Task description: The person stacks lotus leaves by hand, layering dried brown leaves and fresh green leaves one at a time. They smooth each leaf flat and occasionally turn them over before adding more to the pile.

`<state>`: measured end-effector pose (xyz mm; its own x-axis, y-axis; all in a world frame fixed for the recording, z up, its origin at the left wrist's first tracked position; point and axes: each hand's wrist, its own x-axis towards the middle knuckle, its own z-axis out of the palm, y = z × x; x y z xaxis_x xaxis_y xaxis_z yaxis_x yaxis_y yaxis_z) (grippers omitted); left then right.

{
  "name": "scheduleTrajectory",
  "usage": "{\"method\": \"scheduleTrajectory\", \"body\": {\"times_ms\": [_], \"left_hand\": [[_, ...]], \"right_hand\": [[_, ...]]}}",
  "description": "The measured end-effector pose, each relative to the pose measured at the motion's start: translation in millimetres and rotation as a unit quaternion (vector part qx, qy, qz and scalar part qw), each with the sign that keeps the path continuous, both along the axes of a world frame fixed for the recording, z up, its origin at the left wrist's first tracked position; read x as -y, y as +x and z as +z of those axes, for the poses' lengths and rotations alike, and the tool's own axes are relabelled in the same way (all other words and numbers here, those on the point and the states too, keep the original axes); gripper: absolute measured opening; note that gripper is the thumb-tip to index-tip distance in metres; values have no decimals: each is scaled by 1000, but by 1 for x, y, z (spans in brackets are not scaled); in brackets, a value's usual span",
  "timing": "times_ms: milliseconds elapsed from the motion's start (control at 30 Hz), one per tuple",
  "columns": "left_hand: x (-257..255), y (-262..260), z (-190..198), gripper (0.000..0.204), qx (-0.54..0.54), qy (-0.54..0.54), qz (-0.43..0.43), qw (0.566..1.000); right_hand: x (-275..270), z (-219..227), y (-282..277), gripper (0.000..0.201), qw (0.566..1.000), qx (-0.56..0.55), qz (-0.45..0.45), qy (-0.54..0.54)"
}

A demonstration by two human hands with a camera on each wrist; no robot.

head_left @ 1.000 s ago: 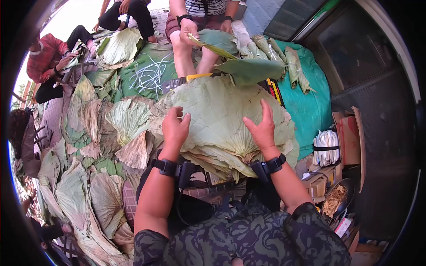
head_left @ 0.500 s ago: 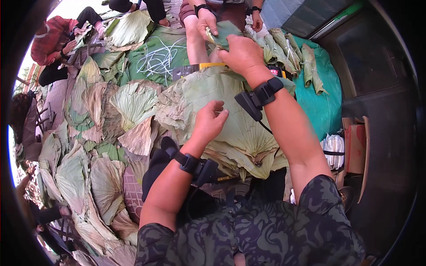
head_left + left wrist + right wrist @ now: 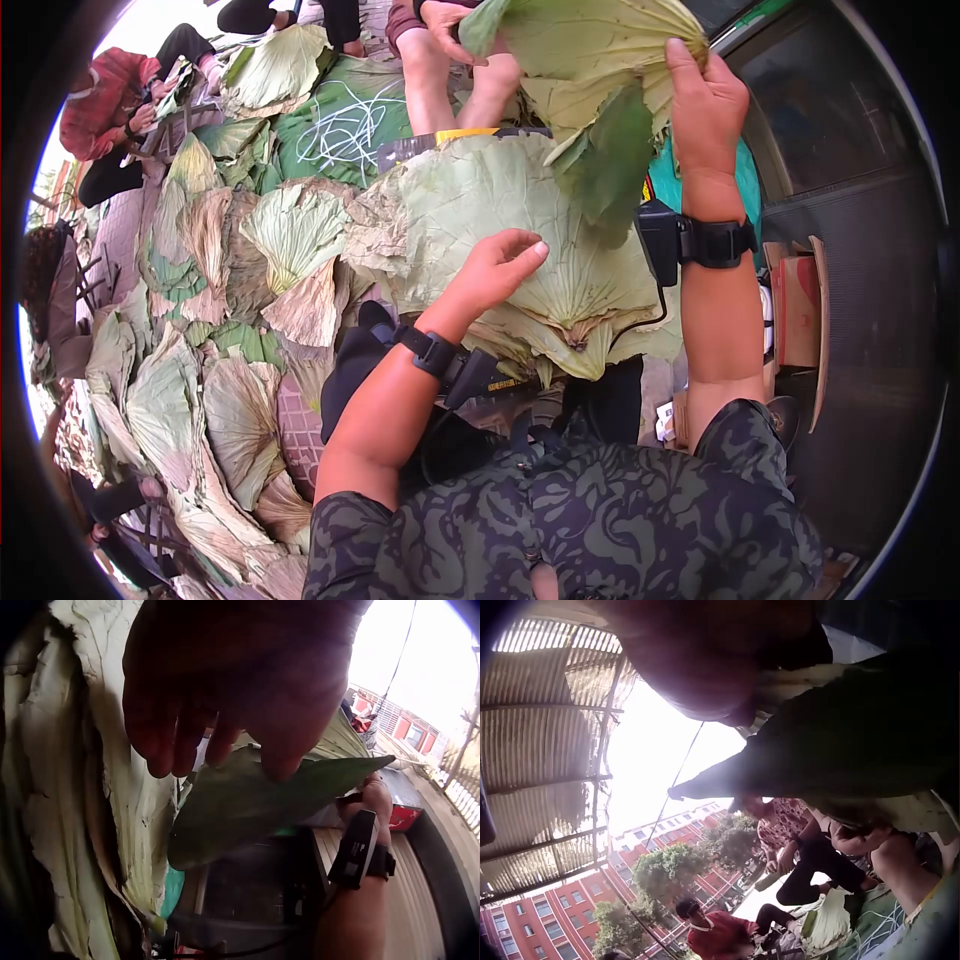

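Observation:
My right hand is raised at the upper right and pinches a large lotus leaf by its gathered stem end, between thumb and fingers. The leaf fans out to the left, with a darker green flap hanging below. My left hand hovers low over a stack of pale lotus leaves in front of me, fingers relaxed and holding nothing. In the left wrist view its fingers overlap the hanging leaf. The right wrist view shows the leaf as a dark shape.
Dried lotus leaves cover the ground at left. White string lies tangled on green leaves ahead. Opposite sits a person whose hand is near the raised leaf. Right of me are a cardboard box and a dark door.
My right hand reached forward to the person opposite, then came back up and right with the lotus leaf. My left hand moved right over the stack and now stays there.

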<state>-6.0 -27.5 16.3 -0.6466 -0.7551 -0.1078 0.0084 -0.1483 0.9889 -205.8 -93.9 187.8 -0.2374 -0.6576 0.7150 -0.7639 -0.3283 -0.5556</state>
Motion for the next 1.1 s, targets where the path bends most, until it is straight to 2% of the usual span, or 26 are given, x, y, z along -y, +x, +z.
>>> {"method": "scheduleTrajectory", "body": {"times_ms": [67, 100, 167, 200, 233, 300, 333, 367, 433, 467, 533, 567, 600, 633, 700, 733, 767, 833, 900, 967, 1033, 1067, 1100], "left_hand": [[-1, 0, 3, 52, -27, 156, -45, 986], [-2, 0, 1, 52, -27, 152, -54, 986], [-2, 0, -11, 68, -145, 257, -69, 953], [-3, -1, -16, 81, -211, 283, -78, 932], [-2, -2, -13, 81, -209, 282, -86, 932], [2, 1, -4, 86, -347, 388, -44, 853], [6, 3, -4, 87, -351, 406, -3, 844], [9, 4, -5, 87, -346, 408, -7, 845], [13, 10, -5, 83, -288, 421, 180, 841], [14, 15, -4, 79, -296, 398, 165, 853], [11, 18, -5, 73, -275, 381, 177, 865], [10, 18, -7, 70, -271, 380, 185, 865], [10, 21, -12, 53, -266, 369, 179, 873], [11, 23, -14, 53, -263, 370, 175, 874], [11, 27, -19, 39, -127, 336, 203, 911], [14, 27, -17, 33, -130, 374, 228, 889], [13, 25, -15, 33, -131, 375, 226, 890], [11, 22, -6, 39, -53, 358, 294, 885], [9, 22, -1, 40, -43, 347, 306, 886], [10, 26, -6, 42, -27, 319, 262, 910], [9, 25, -5, 39, -59, 316, 263, 910], [9, 25, -5, 36, -92, 314, 261, 908], [12, 25, -5, 36, -91, 313, 263, 908]], "right_hand": [[-29, 14, -4, 27, 969, 202, 57, -128], [-45, 16, -2, 27, 969, 200, 50, -134], [-79, 18, 10, 30, 897, 407, 70, -156], [-95, 8, 6, 30, 892, 438, 23, -114], [-110, -10, 1, 31, 881, 468, -23, -72], [-128, -43, 17, 30, 809, 577, 18, -111], [-142, -79, 11, 30, 787, 614, 1, -67], [-156, -112, 8, 30, 760, 649, -14, -23], [-177, -137, 31, 30, 676, 735, -10, 50], [-185, -139, 40, 30, 673, 738, -14, 47], [-196, -140, 51, 29, 607, 773, -43, 178], [-199, -144, 53, 29, 605, 775, -45, 174], [-201, -149, 54, 31, 637, 746, -22, 193], [-202, -152, 55, 33, 667, 714, 1, 211], [-203, -152, 48, 41, 674, 705, 27, 218], [-202, -151, 42, 45, 644, 736, 42, 203], [-200, -150, 35, 49, 613, 766, 57, 186], [-196, -148, 16, 57, 604, 778, 23, 173], [-191, -154, -12, 53, 579, 792, 4, 195], [-181, -161, -36, 47, 576, 789, -20, 215], [-169, -165, -48, 38, 592, 737, 68, 320], [-164, -160, -46, 26, 588, 732, 79, 336], [-161, -155, -42, 26, 586, 733, 81, 336]]}}
